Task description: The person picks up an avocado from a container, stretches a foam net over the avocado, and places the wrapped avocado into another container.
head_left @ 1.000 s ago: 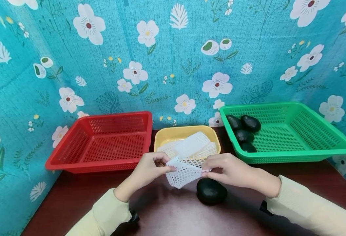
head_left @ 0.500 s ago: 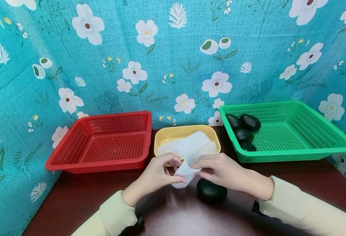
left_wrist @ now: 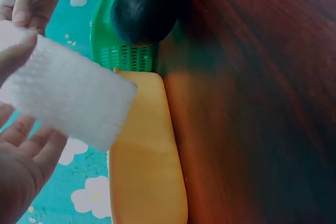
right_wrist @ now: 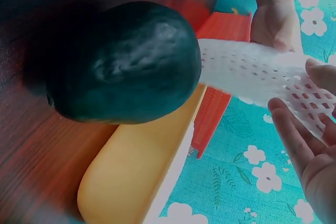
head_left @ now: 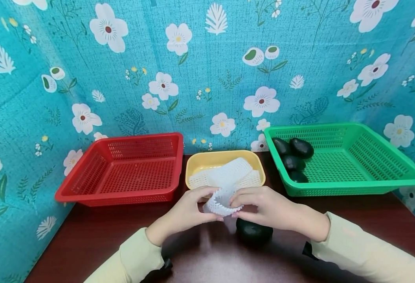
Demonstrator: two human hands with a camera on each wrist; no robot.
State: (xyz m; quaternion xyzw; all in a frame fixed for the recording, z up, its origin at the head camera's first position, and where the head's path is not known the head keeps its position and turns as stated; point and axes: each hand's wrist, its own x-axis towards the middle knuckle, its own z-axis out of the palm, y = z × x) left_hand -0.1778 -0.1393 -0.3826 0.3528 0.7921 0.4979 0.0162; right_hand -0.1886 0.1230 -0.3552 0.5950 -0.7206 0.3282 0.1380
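Observation:
A white foam net sleeve (head_left: 223, 202) is held between both hands above the table, its mouth spread into a rounded opening facing the person. My left hand (head_left: 182, 211) holds its left side, thumb below and fingers curved above. On the other side, my right hand (head_left: 268, 206) pinches the rim between thumb and fingers. From the left wrist view the sleeve (left_wrist: 73, 95) looks like a short tube. A dark avocado (head_left: 253, 232) lies on the table just below the right hand, its top partly covered in the head view; the right wrist view shows the avocado (right_wrist: 126, 61) up close.
Behind the hands stands a yellow tray (head_left: 193, 167) with more white foam nets (head_left: 234, 171). A red basket (head_left: 122, 192) is at the left. The green basket (head_left: 349, 186) at the right holds several avocados (head_left: 294, 162). A floral cloth (head_left: 193, 78) hangs behind.
The hands have come closer together. The sleeve, stretched flat between them a second ago, now has its mouth widened into a round opening. The avocado and containers stay put.

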